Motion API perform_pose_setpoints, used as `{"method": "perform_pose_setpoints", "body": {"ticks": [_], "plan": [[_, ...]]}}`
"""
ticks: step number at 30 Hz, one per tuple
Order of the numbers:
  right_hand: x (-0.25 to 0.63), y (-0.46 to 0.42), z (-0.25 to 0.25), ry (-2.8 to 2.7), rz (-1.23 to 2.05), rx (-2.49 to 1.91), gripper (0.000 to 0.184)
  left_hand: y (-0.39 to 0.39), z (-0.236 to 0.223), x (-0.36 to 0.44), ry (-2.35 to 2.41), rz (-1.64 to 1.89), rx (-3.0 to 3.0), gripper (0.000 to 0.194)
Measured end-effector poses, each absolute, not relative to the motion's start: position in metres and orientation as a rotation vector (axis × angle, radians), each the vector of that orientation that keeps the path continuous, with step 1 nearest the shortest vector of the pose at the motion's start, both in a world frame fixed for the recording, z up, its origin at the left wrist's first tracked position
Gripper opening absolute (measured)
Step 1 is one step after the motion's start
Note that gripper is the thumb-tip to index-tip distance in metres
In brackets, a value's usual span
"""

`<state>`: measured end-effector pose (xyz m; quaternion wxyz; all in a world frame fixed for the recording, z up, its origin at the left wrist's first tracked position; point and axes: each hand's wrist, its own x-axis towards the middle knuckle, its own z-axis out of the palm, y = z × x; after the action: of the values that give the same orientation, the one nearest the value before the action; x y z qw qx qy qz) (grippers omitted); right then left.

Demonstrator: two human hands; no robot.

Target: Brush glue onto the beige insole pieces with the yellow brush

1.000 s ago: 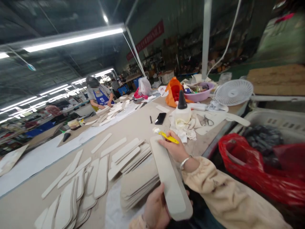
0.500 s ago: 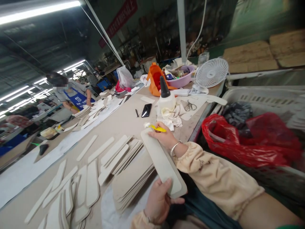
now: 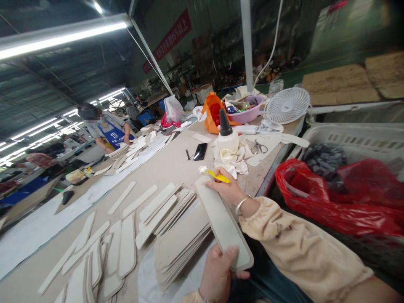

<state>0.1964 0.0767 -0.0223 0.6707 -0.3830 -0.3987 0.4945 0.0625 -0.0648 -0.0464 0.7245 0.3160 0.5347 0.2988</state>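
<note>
My left hand (image 3: 217, 271) grips the near end of a long, pale panel with rounded ends (image 3: 224, 223), thumb on top and fingers beneath. At its far end my right hand (image 3: 229, 187) pinches the same panel. Tucked in that right hand is a yellow-handled brush (image 3: 221, 176), its tip white and pointing left, clear of the panel. A thin rim of a second layer shows around the panel's near end. Just left of the panel lies a stack of wider greyish panels (image 3: 179, 240). Farther left are narrower pale strips (image 3: 126, 244), some piled, some loose.
A white bottle with a black cone nozzle (image 3: 227, 141) stands on crumpled cloth, near scissors (image 3: 259, 147) and a phone (image 3: 200, 151). Behind are an orange bag (image 3: 211, 111), a purple basin (image 3: 248, 111) and a fan (image 3: 287, 106). Red plastic (image 3: 341, 198) fills a crate at right. A co-worker (image 3: 109, 130) stands at far left.
The view has shifted, so the scene sits slightly lower and to the right. At the near end, the panel's upper layer now lies closer to the lower layer's edge. Both hands keep their grip.
</note>
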Motion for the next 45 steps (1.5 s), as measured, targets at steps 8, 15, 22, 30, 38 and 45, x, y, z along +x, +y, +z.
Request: {"method": "perform_pose_setpoints", "body": {"ticks": [8, 15, 22, 30, 38, 45], "plan": [[0.199, 0.077, -0.023, -0.930, 1.118, -0.898, 0.039, -0.066, -0.047, 0.062, 1.168, 0.668, 0.711, 0.047], [0.201, 0.079, -0.030, -0.944, 1.073, -0.868, 0.038, -0.067, -0.044, 0.054, 0.976, 0.669, 0.589, 0.043], [0.202, 0.082, -0.032, -0.965, 1.077, -0.934, 0.038, -0.070, -0.042, 0.052, 0.981, 0.610, 0.697, 0.038], [0.205, 0.082, -0.036, -0.990, 1.027, -0.916, 0.035, -0.070, -0.043, 0.052, 0.998, 0.607, 0.725, 0.038], [0.204, 0.080, -0.034, -0.932, 1.030, -0.883, 0.036, -0.072, -0.038, 0.057, 1.066, 0.650, 0.755, 0.043], [0.205, 0.077, -0.030, -0.959, 1.026, -0.896, 0.036, -0.071, -0.046, 0.056, 1.135, 0.634, 0.820, 0.040]]}}
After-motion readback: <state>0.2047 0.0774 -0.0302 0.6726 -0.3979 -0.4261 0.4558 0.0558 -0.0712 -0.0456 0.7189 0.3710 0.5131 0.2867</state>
